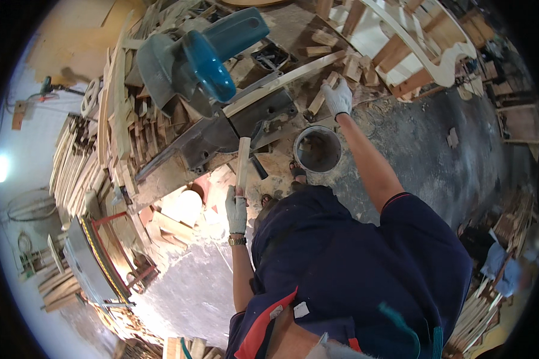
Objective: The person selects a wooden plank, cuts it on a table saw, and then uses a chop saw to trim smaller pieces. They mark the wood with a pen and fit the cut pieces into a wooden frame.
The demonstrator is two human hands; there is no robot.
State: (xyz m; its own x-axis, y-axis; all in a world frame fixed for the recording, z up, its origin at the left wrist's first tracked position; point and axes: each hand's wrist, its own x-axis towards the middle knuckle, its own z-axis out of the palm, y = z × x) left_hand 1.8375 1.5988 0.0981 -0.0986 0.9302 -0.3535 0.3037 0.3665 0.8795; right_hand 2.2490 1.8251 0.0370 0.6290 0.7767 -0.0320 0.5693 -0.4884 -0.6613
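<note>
My left hand (236, 214), in a pale work glove with a watch at the wrist, is closed round the lower end of a narrow wooden strip (243, 163). The strip points up and away, in front of the saw's base. Farther off to the right, my gloved right hand (339, 98) grips a short wooden block (317, 103) at the bench edge; its fingertips are partly hidden. Between the hands and to the left stands a miter saw (212, 66) with a teal motor housing and a grey guard. A long wooden strip (281, 84) lies along its fence.
A round bucket (318, 149) stands on the floor below my right hand. Stacked wooden strips (81, 167) fill the left side. Wood offcuts (353, 69) lie on the bench, beside a curved wooden frame (401, 42). A bright light falls on floor scraps (173, 224).
</note>
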